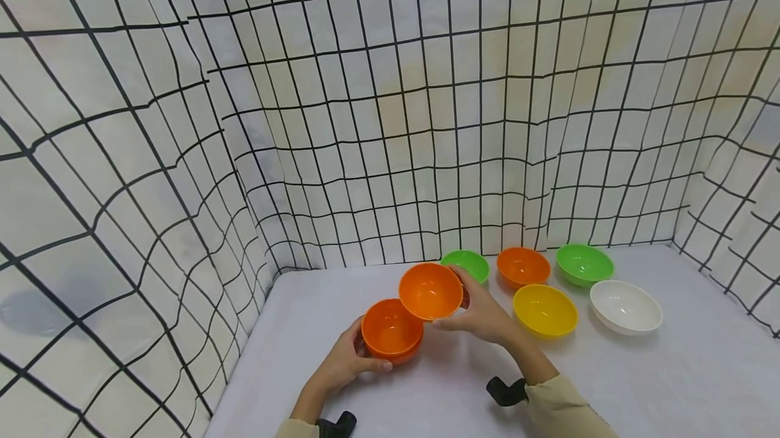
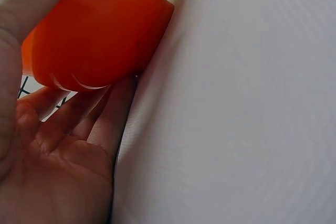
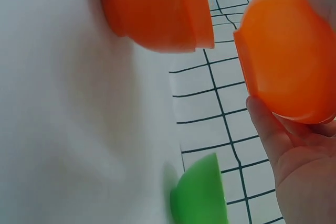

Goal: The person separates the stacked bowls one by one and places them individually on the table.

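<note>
Nested orange bowls (image 1: 391, 330) stand on the white table, the rim of a lower one showing beneath the top one. My left hand (image 1: 349, 361) holds this stack from its left side, thumb toward the front and fingers behind. In the left wrist view the fingers curve round the orange wall (image 2: 100, 30) close to the tabletop. Another orange bowl (image 1: 430, 291) is up off the table in my right hand (image 1: 484, 313), overlapping the stack's upper right edge in the head view. The right wrist view shows that bowl (image 3: 289, 51) apart from the stack (image 3: 155, 11).
Toward the back right stand a green bowl (image 1: 466, 265), an orange bowl (image 1: 523, 267) and a second green bowl (image 1: 585, 264). Nearer are a yellow bowl (image 1: 545, 311) and a white bowl (image 1: 625, 307). White walls with black grid lines (image 1: 402, 120) enclose the table's back and sides.
</note>
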Motion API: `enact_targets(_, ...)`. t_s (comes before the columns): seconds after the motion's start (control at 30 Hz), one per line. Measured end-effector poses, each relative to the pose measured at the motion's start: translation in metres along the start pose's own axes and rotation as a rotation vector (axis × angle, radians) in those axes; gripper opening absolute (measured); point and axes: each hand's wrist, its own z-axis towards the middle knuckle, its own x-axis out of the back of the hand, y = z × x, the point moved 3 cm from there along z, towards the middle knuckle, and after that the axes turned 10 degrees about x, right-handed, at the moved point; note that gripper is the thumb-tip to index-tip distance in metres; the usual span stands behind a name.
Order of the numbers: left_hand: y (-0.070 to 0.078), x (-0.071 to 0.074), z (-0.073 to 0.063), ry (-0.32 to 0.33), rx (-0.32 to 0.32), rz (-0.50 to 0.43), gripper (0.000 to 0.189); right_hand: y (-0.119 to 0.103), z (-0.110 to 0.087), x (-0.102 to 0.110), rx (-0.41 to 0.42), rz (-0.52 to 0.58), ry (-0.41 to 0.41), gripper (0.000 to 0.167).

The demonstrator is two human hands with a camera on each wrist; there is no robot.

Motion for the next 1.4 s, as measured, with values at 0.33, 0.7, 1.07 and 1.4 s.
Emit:
enact_targets(0.33,-0.002,-0.001,0.001,-0.001,0.008,-0.034,0.104,0.017,-0.026,0.013,-0.057,-0.101,-0.003,0.108)
enact_targets(0.7,-0.002,0.0,0.001,-0.005,0.01,-0.063,0.104,0.028,-0.043,0.022,-0.112,-0.135,-0.018,0.11)
enact_targets(1.07,-0.003,-0.001,0.0,-0.012,0.017,-0.063,0.104,0.042,-0.051,0.028,-0.223,-0.152,-0.046,0.114)
enact_targets(1.4,-0.003,-0.001,0.001,-0.016,0.014,-0.068,0.104,0.049,-0.054,0.032,-0.293,-0.167,-0.068,0.12)
